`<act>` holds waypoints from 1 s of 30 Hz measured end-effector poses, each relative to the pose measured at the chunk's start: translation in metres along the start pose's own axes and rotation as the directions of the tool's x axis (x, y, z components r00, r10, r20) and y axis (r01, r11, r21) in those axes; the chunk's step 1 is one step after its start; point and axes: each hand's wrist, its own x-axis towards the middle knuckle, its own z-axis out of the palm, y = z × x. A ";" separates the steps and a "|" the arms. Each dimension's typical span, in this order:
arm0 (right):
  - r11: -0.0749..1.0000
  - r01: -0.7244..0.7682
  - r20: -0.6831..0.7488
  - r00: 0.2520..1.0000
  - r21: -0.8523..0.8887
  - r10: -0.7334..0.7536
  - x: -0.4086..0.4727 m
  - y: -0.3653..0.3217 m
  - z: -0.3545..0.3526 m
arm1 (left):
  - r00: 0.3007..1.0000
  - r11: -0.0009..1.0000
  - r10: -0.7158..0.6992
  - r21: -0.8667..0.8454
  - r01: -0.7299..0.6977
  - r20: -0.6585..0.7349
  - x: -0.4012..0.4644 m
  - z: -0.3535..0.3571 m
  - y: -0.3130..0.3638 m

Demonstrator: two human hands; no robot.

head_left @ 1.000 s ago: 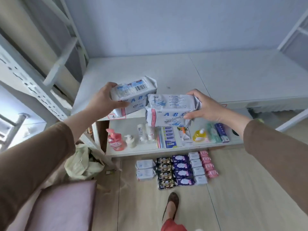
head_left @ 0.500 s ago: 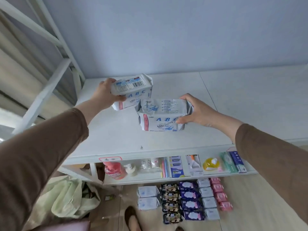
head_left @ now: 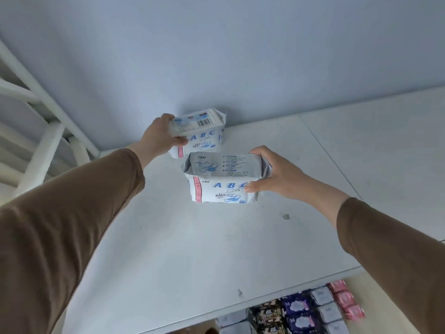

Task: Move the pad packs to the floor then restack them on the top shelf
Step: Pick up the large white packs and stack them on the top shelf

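My left hand point(head_left: 160, 135) grips a white and blue ABC pad pack point(head_left: 201, 131) by its left end, at the back of the white top shelf point(head_left: 183, 249) close to the wall. My right hand point(head_left: 273, 175) holds a second ABC pad pack point(head_left: 222, 180) by its right end, just in front of the first one. Whether either pack rests on the shelf or hangs just above it cannot be told. Several more pad packs point(head_left: 301, 314) in white, purple, dark and pink wrappers lie in rows on the floor below the shelf's front edge.
A pale blue wall point(head_left: 216, 56) stands right behind the shelf. White metal frame bars point(head_left: 43, 121) rise at the left. A seam point(head_left: 330, 157) runs across the shelf top on the right, with more shelf surface beyond it.
Both hands have carried their packs further back over the top shelf towards the wall. The view has tilted up, so the lower shelf with bottles is out of sight.
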 end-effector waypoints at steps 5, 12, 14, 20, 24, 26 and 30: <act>1.000 -0.012 0.004 1.000 0.003 0.012 0.028 -0.001 0.007 | 1.000 0.999 -0.010 -0.037 0.009 -0.016 0.032 0.007 -0.009; 0.997 0.033 0.018 0.999 -0.075 -0.032 0.078 -0.006 0.006 | 0.991 0.982 -0.050 -0.185 0.027 -0.120 0.023 0.014 -0.030; 0.996 0.050 0.023 0.999 -0.069 -0.048 0.095 -0.006 0.009 | 0.987 0.982 -0.081 -0.179 0.055 -0.136 0.011 0.011 -0.038; 0.993 0.048 0.016 0.999 -0.112 -0.047 0.144 -0.005 0.013 | 0.974 0.984 -0.146 -0.123 0.125 -0.172 -0.040 0.004 -0.058; 0.976 0.022 -0.077 0.996 -0.218 -0.040 0.158 -0.008 0.015 | 0.969 0.981 -0.179 -0.111 0.162 -0.172 -0.074 0.007 -0.059; 0.965 0.009 -0.136 0.990 -0.262 -0.046 0.156 -0.012 0.020 | 0.968 0.980 -0.185 -0.101 0.170 -0.167 -0.092 0.011 -0.055; 0.942 0.021 -0.223 0.970 -0.334 -0.101 0.124 -0.018 0.031 | 0.968 0.983 -0.180 -0.074 0.169 -0.176 -0.133 0.020 -0.035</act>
